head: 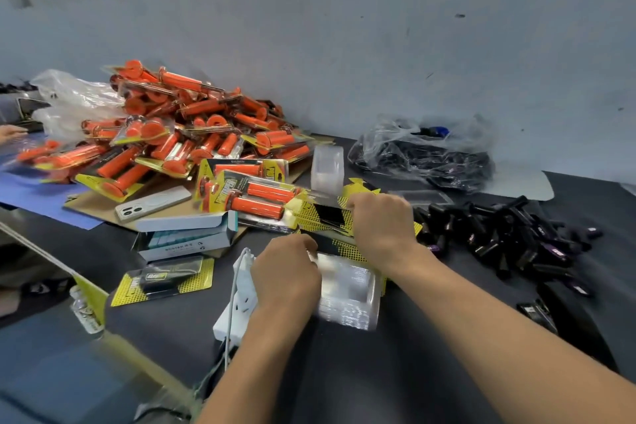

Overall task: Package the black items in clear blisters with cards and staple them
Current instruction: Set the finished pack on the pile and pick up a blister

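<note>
My left hand [287, 274] grips the left edge of a stack of clear blisters [349, 293] lying on the dark table in front of me. My right hand [382, 224] rests on the pile of yellow-and-black cards [330, 217] just behind the stack, fingers curled on a card's edge. Loose black items [509, 234] lie in a heap to the right. One finished pack with a black item on a yellow card [165, 279] lies at the left. The image is motion-blurred around the hands.
A big heap of packaged orange grips [179, 134] fills the back left, with a phone [151, 205] and an open staple box [187, 236] before it. A white power strip [237, 299] lies by my left hand. A plastic bag of black items [423, 151] sits back right; another blister stack [327, 167] stands behind the cards.
</note>
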Tool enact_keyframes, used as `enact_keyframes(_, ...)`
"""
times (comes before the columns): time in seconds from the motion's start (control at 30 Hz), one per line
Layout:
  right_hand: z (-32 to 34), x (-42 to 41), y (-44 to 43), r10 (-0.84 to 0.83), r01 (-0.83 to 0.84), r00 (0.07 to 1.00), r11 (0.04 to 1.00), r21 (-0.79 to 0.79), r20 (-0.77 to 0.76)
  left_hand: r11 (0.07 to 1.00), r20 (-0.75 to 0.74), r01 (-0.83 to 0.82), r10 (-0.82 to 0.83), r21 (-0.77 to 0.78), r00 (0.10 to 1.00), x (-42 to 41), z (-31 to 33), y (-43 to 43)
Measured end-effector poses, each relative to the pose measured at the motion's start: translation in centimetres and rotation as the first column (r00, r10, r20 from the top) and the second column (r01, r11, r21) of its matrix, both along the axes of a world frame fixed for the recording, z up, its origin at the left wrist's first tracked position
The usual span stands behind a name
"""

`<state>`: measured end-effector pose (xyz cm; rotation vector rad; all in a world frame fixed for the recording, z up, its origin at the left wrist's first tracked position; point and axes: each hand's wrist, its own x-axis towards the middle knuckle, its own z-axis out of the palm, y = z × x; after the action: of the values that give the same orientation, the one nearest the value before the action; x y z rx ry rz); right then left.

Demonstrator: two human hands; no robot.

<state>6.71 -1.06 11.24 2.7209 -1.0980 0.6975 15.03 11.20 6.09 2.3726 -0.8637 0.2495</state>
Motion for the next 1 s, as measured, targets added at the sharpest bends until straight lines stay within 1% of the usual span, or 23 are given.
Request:
enact_keyframes(0.07, 0.4, -1.4, -0.2, -0.039, 0.054, 0.983, 0.995, -0.081, 0.178, 0.997, -0.063, 0.019, -0.023, -0.072, 0.998, 0.0, -0.1, 0.1)
enact_keyframes(0.13, 0.8, -3.7, -1.1, -0.073, 0.134, 0.921, 0.982, -0.134, 0.383, 0.987, -0.101, 0.048, -0.064, -0.154, 0.993, 0.0, 0.0, 0.2)
enact_keyframes(0.17, 0.8, -5.2, -1.6, -0.096, 0.18, 0.888, 0.973, -0.148, 0.45, 0.982, -0.099, 0.061, -0.08, -0.177, 0.992, 0.0, 0.1, 0.2)
enact_keyframes(0.23, 0.1, -8.6, -2.5, -0.15, 0.255, 0.862, 0.954, -0.159, 0.484, 0.977, -0.127, 0.074, -0.101, -0.199, 0.987, 0.0, 0.6, 0.4)
enact_keyframes(0.27, -0.6, -10.4, -2.9, -0.163, 0.28, 0.862, 0.942, -0.184, 0.48, 0.976, -0.175, 0.067, -0.104, -0.207, 0.979, 0.0, 1.0, 0.5)
enact_keyframes(0.33, -2.8, -14.2, -3.0, -0.169, 0.305, 0.887, 0.913, -0.271, 0.429, 0.979, -0.307, 0.054, -0.114, -0.198, 0.945, 0.1, 2.0, 0.5)
enact_keyframes(0.4, -5.5, -17.2, -2.6, -0.172, 0.285, 0.931, 0.893, -0.348, 0.321, 0.979, -0.41, 0.075, -0.149, -0.191, 0.9, 0.3, 3.3, 0.4)
enact_keyframes(0.43, -6.8, -18.4, -2.2, -0.184, 0.266, 0.951, 0.898, -0.352, 0.249, 0.98, -0.425, 0.088, -0.159, -0.18, 0.891, 0.2, 3.9, 0.4)
enact_keyframes(0.47, -8.1, -19.2, -2.1, -0.19, 0.239, 0.967, 0.909, -0.343, 0.171, 0.983, -0.407, 0.105, -0.158, -0.149, 0.9, 0.2, 4.5, 0.4)
enact_keyframes(0.57, -10.3, -20.4, -0.5, -0.196, 0.178, 0.977, 0.966, -0.19, -0.082, 0.991, -0.237, 0.129, -0.121, 0.018, 0.964, -0.5, 5.8, 0.3)
enact_keyframes(0.6, -10.8, -20.7, -0.2, -0.18, 0.158, 0.973, 0.977, -0.146, -0.147, 0.991, -0.204, 0.127, -0.117, 0.038, 0.972, -0.8, 6.1, 0.3)
enact_keyframes(0.67, -10.4, -20.8, 0.6, -0.19, 0.19, 0.95, 0.981, -0.024, -0.247, 0.99, -0.213, 0.141, -0.133, 0.021, 0.968, -1.3, 6.2, 0.2)
enact_keyframes(0.7, -9.7, -20.9, 0.9, -0.228, 0.248, 0.924, 0.968, 0.029, -0.306, 0.988, -0.245, 0.152, -0.149, -0.008, 0.958, -1.4, 6.2, 0.3)
enact_keyframes(0.73, -9.5, -20.9, 0.6, -0.245, 0.265, 0.917, 0.964, 0.024, -0.314, 0.986, -0.29, 0.161, -0.169, -0.054, 0.942, -1.5, 6.4, 0.4)
enact_keyframes(0.77, -9.0, -20.9, 0.7, -0.253, 0.287, 0.92, 0.955, 0.076, -0.299, 0.978, -0.348, 0.165, -0.2, -0.129, 0.916, -1.6, 6.7, 0.5)
enact_keyframes(0.8, -8.5, -21.1, 0.7, -0.228, 0.269, 0.941, 0.952, 0.148, -0.248, 0.959, -0.407, 0.167, -0.25, -0.229, 0.878, -1.6, 7.1, 0.7)
enact_keyframes(0.83, -7.8, -21.1, 0.9, -0.21, 0.236, 0.97, 0.93, 0.283, -0.119, 0.929, -0.45, 0.171, -0.313, -0.329, 0.836, -1.8, 7.7, 0.8)
enact_keyframes(0.87, -7.1, -21.1, 1.1, -0.197, 0.145, 0.977, 0.897, 0.417, 0.085, 0.899, -0.466, 0.196, -0.378, -0.392, 0.8, -2.3, 8.3, 0.8)
enact_keyframes(0.9, -6.4, -21.1, 1.1, -0.201, 0.01, 0.933, 0.845, 0.535, 0.299, 0.876, -0.452, 0.255, -0.438, -0.41, 0.777, -3.1, 8.7, 0.5)
enact_keyframes(0.93, -5.6, -21.0, 1.2, -0.221, -0.172, 0.844, 0.752, 0.636, 0.489, 0.86, -0.425, 0.332, -0.486, -0.387, 0.764, -4.2, 8.9, 0.0)
enact_keyframes(0.97, -5.1, -20.9, 1.1, -0.258, -0.367, 0.734, 0.627, 0.687, 0.628, 0.849, -0.401, 0.408, -0.521, -0.337, 0.753, -5.4, 8.8, -0.9)
enact_keyframes(1.0, -4.7, -20.7, 0.9, -0.316, -0.499, 0.638, 0.525, 0.69, 0.702, 0.836, -0.386, 0.472, -0.548, -0.28, 0.742, -6.6, 8.3, -2.1)
